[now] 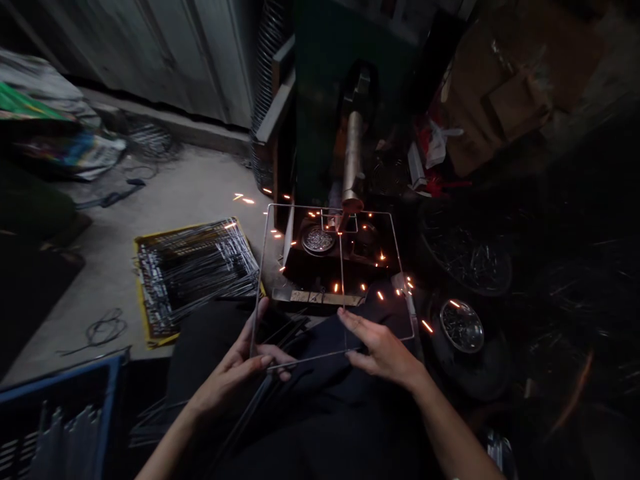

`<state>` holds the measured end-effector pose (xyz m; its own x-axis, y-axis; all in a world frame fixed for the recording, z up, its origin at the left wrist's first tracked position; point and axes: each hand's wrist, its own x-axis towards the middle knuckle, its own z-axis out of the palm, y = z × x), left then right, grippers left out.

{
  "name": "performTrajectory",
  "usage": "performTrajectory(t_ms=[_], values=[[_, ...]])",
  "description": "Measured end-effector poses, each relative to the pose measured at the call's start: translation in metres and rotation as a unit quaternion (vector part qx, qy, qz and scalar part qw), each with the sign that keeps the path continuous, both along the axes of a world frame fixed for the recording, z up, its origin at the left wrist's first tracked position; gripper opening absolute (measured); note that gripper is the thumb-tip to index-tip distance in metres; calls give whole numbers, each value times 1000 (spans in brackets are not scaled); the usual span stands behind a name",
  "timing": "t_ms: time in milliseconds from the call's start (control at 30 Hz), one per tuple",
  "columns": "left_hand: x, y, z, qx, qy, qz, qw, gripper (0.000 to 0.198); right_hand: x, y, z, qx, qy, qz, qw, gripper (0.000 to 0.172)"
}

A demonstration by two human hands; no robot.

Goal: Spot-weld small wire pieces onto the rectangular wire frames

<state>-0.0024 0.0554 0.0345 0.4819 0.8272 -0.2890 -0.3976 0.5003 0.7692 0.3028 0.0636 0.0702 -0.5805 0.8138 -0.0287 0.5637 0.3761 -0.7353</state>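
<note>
A rectangular wire frame [310, 361] spans both my hands, with a middle wire [342, 267] running from its far side toward me. My left hand [240, 367] grips its near left corner, thumb on the near wire. At the near side, my right hand [377, 347] pinches the middle wire where it meets the near wire. The far side of the frame, with a small bent wire piece on it, lies under the cylindrical metal electrode arm [353, 160] of a welding machine. Orange sparks fly out from the contact spot, which is partly hidden by glare.
A yellow crate [143, 293] full of wire rods stands on the floor to the left. A blue crate [113, 400] holds more rods at lower left. Below the electrode is a dish of small metal pieces [319, 239]. Right are a bowl [463, 327] and cardboard [475, 113].
</note>
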Motion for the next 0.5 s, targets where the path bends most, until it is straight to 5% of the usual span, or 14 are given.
performTrajectory(t_ms=[133, 233, 500], values=[[1, 2, 8, -15, 5, 2, 1000, 100, -2, 0, -4, 11, 3, -11, 1000, 82], [1, 25, 11, 12, 9, 13, 1000, 99, -4, 18, -3, 52, -8, -30, 998, 78], [3, 161, 5, 139, -21, 15, 990, 108, 7, 142, 13, 185, -91, -131, 970, 63]])
